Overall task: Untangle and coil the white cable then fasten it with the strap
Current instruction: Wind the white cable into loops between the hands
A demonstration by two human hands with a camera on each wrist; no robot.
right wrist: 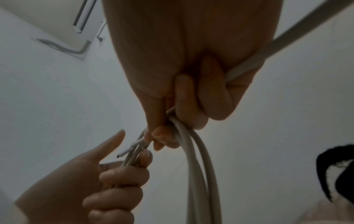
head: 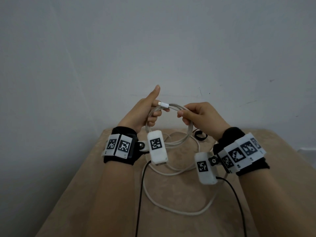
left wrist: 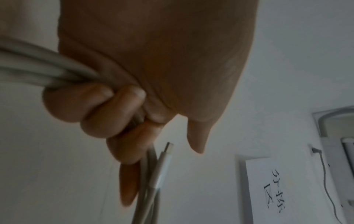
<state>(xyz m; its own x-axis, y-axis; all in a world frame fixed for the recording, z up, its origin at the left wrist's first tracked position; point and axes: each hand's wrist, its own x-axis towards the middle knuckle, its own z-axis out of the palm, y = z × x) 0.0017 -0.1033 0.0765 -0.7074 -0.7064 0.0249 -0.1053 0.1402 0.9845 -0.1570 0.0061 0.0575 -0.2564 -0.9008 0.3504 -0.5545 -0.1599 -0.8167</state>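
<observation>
The white cable point(head: 189, 132) hangs in a few loops between both hands above the beige table point(head: 266, 194). My left hand point(head: 150, 112) grips the bundle of strands with curled fingers, thumb raised; the cable's white connector point(head: 163, 104) pokes out beside that thumb. The connector point(left wrist: 165, 160) and gripped strands point(left wrist: 34, 66) show in the left wrist view. My right hand point(head: 186, 114) pinches the loops a little to the right, and its fingers point(right wrist: 191, 106) curl round the cable point(right wrist: 199, 166). The rest of the cable point(head: 171, 173) trails loose on the table. A black strap point(head: 200, 135) lies on the table behind my right hand.
A plain grey wall point(head: 153, 40) stands right behind the table's far edge. Black leads point(head: 141, 194) from the wrist cameras run down across the table toward me. The table's left edge point(head: 68, 190) slants outward near my left forearm.
</observation>
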